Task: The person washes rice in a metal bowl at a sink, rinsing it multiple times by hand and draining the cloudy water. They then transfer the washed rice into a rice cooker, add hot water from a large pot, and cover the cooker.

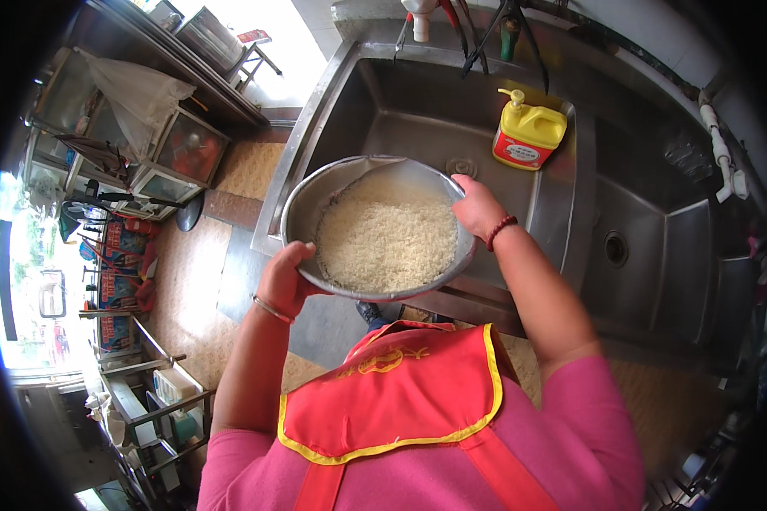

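Gripping a big metal bowl point(302, 213) of rice point(388, 234) by opposite sides, left hand point(285, 277) plus right hand point(479, 209), probably to balance a heavy-ish load, right by the sink point(426, 128) edge.

The rice point(388, 234) is creamy white, the basin point(291, 213) silvery grey and the sink point(426, 115) a darker, brownish grey, while the pump bottle point(535, 126) is bright yellow with a red and white label. The apron point(439, 396) is red with yellow edging and a yellow emblem, the shirt point(575, 417) magenta-pink. The beaded bracelet point(500, 228) is dark red, the bangle point(273, 310) silver.
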The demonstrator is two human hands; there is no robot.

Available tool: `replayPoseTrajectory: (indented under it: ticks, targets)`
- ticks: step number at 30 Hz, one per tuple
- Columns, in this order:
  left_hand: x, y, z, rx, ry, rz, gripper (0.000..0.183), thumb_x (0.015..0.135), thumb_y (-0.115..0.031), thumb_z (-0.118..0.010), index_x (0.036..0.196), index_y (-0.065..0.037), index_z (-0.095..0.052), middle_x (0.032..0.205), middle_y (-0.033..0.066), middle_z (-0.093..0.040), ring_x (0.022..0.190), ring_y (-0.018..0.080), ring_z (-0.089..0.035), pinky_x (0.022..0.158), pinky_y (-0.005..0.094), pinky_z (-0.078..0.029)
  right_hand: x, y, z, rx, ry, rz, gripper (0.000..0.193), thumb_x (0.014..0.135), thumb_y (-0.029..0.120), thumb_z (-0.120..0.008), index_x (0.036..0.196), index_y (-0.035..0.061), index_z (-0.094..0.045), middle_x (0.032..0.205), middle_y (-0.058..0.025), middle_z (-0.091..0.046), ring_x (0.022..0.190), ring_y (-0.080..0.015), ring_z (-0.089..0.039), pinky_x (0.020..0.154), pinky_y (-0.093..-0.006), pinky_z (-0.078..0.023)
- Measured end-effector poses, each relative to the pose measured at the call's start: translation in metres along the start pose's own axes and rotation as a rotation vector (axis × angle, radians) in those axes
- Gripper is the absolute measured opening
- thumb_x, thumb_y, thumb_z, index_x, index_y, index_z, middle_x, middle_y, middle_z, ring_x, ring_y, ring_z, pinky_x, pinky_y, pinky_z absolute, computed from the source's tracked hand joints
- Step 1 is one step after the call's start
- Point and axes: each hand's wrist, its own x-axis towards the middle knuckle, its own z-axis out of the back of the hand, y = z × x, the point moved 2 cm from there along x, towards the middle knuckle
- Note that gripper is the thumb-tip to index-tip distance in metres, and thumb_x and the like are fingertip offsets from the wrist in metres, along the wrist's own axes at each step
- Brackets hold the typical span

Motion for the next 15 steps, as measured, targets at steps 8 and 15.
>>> replayPoseTrajectory:
  ticks: [8, 15]
  targets:
    - [0.021, 0.017, 0.011, -0.362, 0.141, 0.081, 0.023, 0.085, -0.009, -0.057, 0.103, 0.004, -0.058, 0.094, 0.0130, -0.066, 0.089, 0.0290, -0.066, 0.090, 0.0459, -0.052, 0.008, 0.069, 0.041, -0.222, -0.226, 0.254, 0.053, 0.080, -0.002, -0.049, 0.133, 0.0033, -0.051, 0.113, -0.0240, -0.065, 0.106, -0.0352, -0.063, 0.091, -0.0369, -0.049]
    - [0.072, 0.053, 0.007, -0.420, 0.313, 0.098, 0.021, 0.073, 0.002, -0.051, 0.091, 0.007, -0.062, 0.090, 0.0152, -0.066, 0.094, 0.0329, -0.065, 0.094, 0.0480, -0.049, 0.026, 0.137, 0.076, -0.425, -0.371, 0.443, 0.042, 0.087, 0.010, -0.056, 0.128, 0.0024, -0.049, 0.113, -0.0249, -0.061, 0.106, -0.0404, -0.060, 0.088, -0.0454, -0.050]
